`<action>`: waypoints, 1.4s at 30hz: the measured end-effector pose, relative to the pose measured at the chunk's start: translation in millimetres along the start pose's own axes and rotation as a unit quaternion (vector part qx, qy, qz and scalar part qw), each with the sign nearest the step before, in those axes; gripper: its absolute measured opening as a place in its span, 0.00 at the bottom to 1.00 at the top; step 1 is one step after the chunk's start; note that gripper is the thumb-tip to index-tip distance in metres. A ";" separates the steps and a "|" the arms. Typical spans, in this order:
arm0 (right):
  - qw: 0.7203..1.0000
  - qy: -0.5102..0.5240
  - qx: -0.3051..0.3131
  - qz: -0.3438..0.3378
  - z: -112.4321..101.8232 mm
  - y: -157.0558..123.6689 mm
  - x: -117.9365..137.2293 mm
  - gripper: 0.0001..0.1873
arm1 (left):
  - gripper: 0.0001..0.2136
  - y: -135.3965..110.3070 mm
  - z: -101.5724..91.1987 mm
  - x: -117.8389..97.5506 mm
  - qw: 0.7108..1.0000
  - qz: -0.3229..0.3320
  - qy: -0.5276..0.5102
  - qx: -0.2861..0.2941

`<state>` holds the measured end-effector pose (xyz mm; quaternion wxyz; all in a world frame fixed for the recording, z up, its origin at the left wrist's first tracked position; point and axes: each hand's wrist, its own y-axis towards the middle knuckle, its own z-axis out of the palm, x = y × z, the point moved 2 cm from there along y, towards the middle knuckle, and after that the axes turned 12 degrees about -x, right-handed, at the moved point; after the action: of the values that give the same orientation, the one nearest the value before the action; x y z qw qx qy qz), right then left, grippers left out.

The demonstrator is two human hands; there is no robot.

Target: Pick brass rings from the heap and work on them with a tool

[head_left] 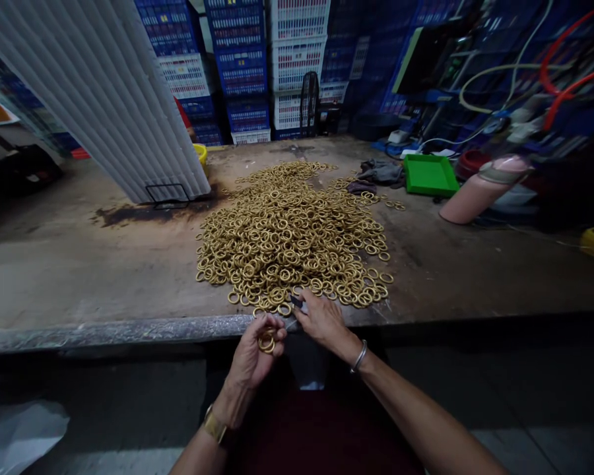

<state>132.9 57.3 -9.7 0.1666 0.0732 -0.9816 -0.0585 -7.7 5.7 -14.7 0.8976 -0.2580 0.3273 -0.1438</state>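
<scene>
A big heap of brass rings (290, 237) lies spread over the worn workbench (79, 264). My left hand (255, 353) is below the bench's front edge, fingers curled around a few brass rings (266, 341). My right hand (321, 320) reaches to the near edge of the heap, fingers pinched on a small dark tool (297, 303) that touches the nearest rings. A watch sits on my left wrist, a bangle on my right.
A white ribbed panel (113, 92) leans at the back left. A green tray (429, 175), a grey rag (379, 173) and a pink cylinder (480, 191) lie at the back right. Blue and white crates (267, 66) are stacked behind, hoses and cables at right.
</scene>
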 end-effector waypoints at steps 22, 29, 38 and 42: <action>0.838 0.510 0.116 0.153 2.0 -17.2 -2.9 0.15 | 0.13 -3.0 17.8 10.3 0.903 0.253 0.343 -0.054; 0.867 0.477 0.056 0.135 -8.3 -11.9 1.4 0.13 | 0.15 -4.0 18.1 14.8 0.930 0.150 0.335 -0.018; 0.854 0.500 0.048 0.136 -6.8 -11.2 1.3 0.10 | 0.16 -5.4 18.8 16.6 0.954 0.111 0.277 -0.004; 0.901 0.419 -0.022 0.112 -3.6 -11.6 -5.8 0.09 | 0.15 -5.4 18.3 18.4 0.965 0.107 0.239 -0.013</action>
<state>140.9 46.5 -9.8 0.5698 -0.0232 -0.8211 -0.0246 17.6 0.2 -9.2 0.8000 -0.1916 0.5596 -0.1003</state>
